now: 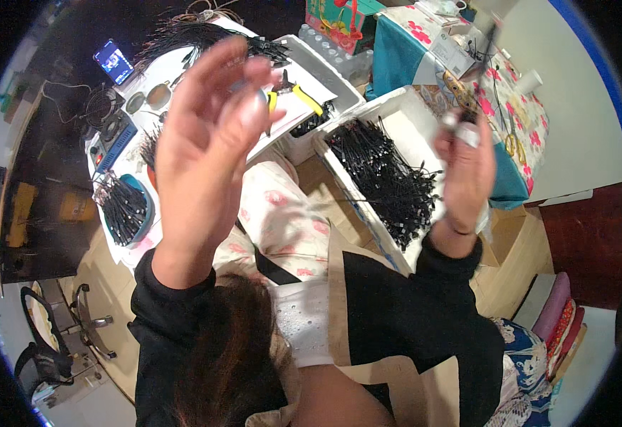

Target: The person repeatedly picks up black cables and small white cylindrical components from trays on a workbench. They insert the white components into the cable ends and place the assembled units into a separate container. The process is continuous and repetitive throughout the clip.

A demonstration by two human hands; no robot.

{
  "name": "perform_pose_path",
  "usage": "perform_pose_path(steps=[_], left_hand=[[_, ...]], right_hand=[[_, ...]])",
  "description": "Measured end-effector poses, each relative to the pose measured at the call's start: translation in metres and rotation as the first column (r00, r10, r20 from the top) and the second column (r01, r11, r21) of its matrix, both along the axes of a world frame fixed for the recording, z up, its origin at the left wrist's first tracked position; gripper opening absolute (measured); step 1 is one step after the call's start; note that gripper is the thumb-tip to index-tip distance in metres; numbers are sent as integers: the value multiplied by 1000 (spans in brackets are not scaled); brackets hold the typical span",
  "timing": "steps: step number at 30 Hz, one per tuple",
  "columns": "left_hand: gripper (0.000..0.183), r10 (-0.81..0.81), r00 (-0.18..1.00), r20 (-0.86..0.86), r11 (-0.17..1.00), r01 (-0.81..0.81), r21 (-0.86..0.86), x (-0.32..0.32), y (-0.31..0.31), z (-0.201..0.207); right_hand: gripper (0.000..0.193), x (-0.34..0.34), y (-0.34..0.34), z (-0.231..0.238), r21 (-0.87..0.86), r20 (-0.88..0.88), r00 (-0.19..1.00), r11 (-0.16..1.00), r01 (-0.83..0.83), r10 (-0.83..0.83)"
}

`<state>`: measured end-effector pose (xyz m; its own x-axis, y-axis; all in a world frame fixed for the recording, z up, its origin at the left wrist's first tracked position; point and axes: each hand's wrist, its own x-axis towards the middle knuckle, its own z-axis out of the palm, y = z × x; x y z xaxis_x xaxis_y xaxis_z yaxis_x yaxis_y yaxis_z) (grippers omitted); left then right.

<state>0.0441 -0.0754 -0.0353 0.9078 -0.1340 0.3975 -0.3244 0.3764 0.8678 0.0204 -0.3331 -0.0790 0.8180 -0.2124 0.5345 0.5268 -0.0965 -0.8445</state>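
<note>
My left hand [207, 135] is raised over the white table, its fingers apart and slightly curled, with nothing visible in it. Partly behind its fingertips lie pliers with yellow handles [309, 101]. On the right, my right hand [469, 167] is lifted above the edge of a white foam box and blurred by motion. Its fingers are closed on a thin black cable [487, 67] that sticks up from them. White wrapping or a white piece shows at the thumb; which one I cannot tell. The box below holds a heap of short black cables [382, 178] with small connectors.
More black cables [183, 39] lie at the table's back. A blue bowl [147, 206] of cables stands at the left, near a lit phone [113, 62] and a blue device [116, 148]. Gold-handled scissors [514, 144] rest on the flowered cloth at the right.
</note>
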Motion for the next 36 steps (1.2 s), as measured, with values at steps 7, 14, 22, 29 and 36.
perform_pose_path(steps=[7, 14, 22, 29, 36], left_hand=[[23, -131, 821, -555, 880, 355, 317, -23, 45, -120], [16, -26, 618, -785, 912, 336, 235, -59, 87, -165], [16, 402, 753, -521, 841, -80, 534, -75, 156, -133], [9, 747, 488, 451, -112, -577, 809, -39, 242, -123], [28, 606, 552, 573, -525, -265, 809, 25, 248, -147]], right_hand=[[15, 47, -102, -123, -815, -230, 897, 579, 35, -377], [16, 138, -138, -314, -918, -372, 721, 346, -193, -584], [34, 133, -138, -321, -962, -246, 839, 229, -149, -485], [13, 74, 5, -158, -592, -517, 852, 753, -289, -80], [13, 84, 177, -52, -566, -398, 831, 608, -556, 389]])
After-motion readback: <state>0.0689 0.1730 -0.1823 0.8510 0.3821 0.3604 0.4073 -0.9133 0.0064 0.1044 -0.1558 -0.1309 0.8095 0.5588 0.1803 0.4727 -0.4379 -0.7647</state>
